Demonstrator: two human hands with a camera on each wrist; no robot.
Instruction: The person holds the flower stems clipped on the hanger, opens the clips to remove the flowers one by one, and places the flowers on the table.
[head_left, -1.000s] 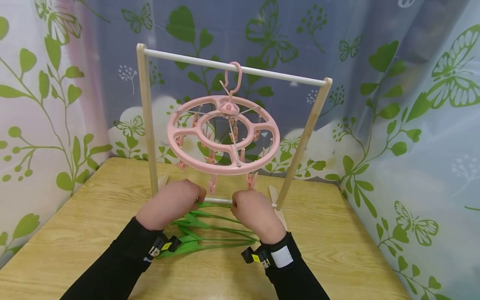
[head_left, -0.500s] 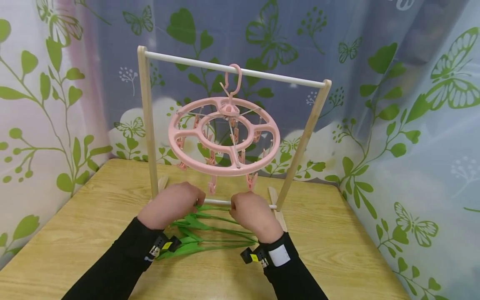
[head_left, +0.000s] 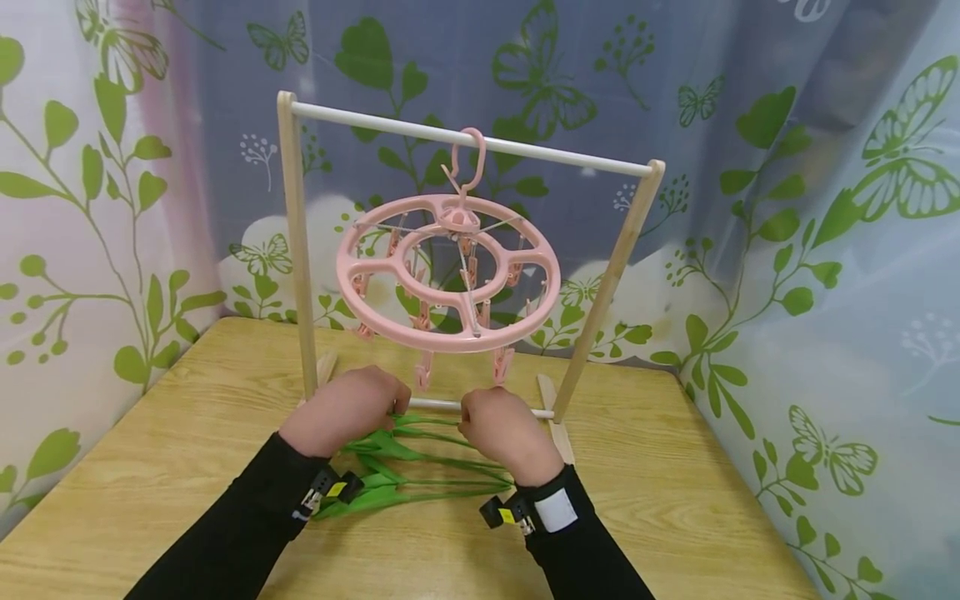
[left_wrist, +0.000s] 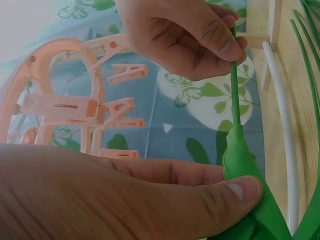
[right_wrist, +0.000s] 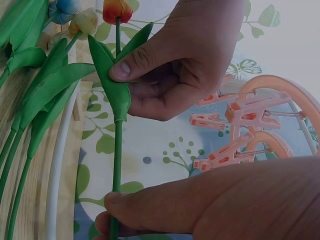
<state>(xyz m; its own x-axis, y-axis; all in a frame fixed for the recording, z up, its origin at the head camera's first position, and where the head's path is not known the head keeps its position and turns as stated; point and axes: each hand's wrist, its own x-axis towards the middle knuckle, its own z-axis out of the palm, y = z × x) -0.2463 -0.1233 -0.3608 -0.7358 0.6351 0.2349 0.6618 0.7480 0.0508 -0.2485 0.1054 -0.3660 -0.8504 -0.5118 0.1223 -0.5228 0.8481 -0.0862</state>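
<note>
An artificial tulip with a red and yellow bloom is held level between both hands. My left hand pinches its green leaves between thumb and fingers, just below the bloom. Further along the same flower, my right hand pinches the thin green stem. Both hands are low, near the lower white bar of a wooden stand. Above them, a round pink clip hanger hangs by its hook from the upper white bar. Several pink clips dangle from it.
More artificial tulips lie on the wooden table, in front of the stand. Blue and pale yellow blooms show among them. The stand's wooden posts rise on both sides. A leaf-and-butterfly patterned curtain surrounds the table.
Both hands keep their hold on the tulip, and the right hand has shifted very slightly left. The head view has tilted a touch, so the scene sits slightly lower.
</note>
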